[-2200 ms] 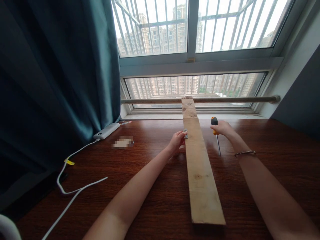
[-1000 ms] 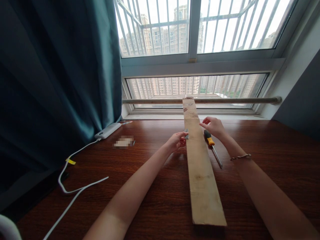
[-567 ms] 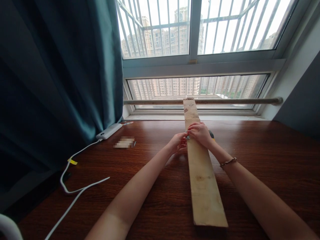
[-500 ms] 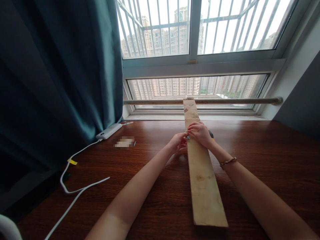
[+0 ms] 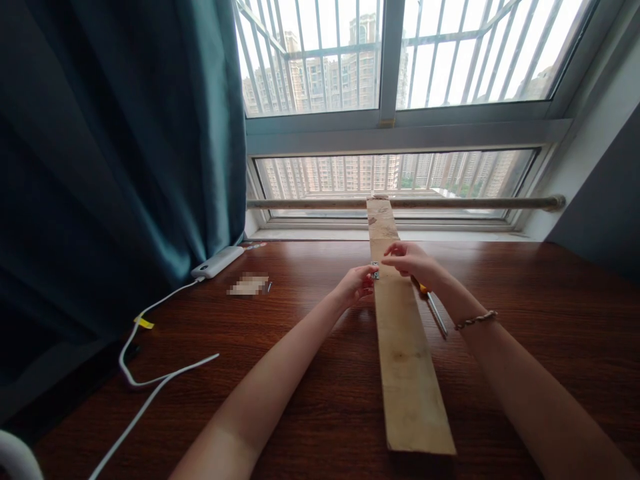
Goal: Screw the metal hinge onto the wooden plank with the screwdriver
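A long pale wooden board (image 5: 407,360) lies lengthwise in front of me, its far end at the horizontal rail. At the board's left edge, my left hand (image 5: 357,283) is closed on a small silvery metal plate (image 5: 375,270) with holes, pinching it against the wood. The lower fingers of that hand are partly hidden beside the board. My right hand (image 5: 410,260) hovers over the board just right of the plate, fingers loosely bent and apart, nothing visible in them. Below its wrist, a screwdriver (image 5: 435,310) with an orange and black handle lies along the board's right side.
A white power strip (image 5: 217,263) with a white cable (image 5: 131,357) lies at the left by the dark curtain (image 5: 210,133). A blurred-out patch (image 5: 249,285) with a thin small piece beside it sits on the brown table (image 5: 300,407). The rail (image 5: 475,203) crosses before the window.
My right hand has drawn away from the metal plate, shifting right, its fingers loosened. More of the plate and the screwdriver shows. My left hand stays put.
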The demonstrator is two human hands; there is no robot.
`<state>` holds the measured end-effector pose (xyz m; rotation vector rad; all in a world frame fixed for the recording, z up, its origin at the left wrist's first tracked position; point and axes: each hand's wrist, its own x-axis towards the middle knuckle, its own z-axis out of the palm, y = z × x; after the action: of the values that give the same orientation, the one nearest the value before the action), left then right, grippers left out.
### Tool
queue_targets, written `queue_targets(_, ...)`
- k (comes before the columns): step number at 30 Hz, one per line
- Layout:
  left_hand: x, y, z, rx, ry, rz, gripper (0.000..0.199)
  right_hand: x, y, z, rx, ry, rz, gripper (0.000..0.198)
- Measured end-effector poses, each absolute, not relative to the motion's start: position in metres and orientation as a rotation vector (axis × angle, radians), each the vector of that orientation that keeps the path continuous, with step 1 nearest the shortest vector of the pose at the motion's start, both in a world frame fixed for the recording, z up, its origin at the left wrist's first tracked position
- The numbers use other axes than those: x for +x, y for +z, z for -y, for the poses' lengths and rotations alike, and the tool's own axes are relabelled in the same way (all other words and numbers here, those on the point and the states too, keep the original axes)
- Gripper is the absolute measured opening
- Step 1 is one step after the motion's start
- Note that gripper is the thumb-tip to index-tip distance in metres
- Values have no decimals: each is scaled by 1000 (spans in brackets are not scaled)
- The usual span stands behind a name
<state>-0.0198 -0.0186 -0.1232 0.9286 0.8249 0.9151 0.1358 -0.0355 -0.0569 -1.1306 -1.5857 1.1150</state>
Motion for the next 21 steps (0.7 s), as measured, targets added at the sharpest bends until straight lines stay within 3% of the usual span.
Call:
queue_targets(3,-20,-124,18,914,914,-817,23,138,-65,36,-1251,843,1967,25)
queue_targets(8,-20,-127,18,900,927,-805,19,128,-79,38,-1347,497,2007,17)
queue_targets(21,-20,-130,16,927,964,-758,21,127,-86,38,-1116,702,1779,26)
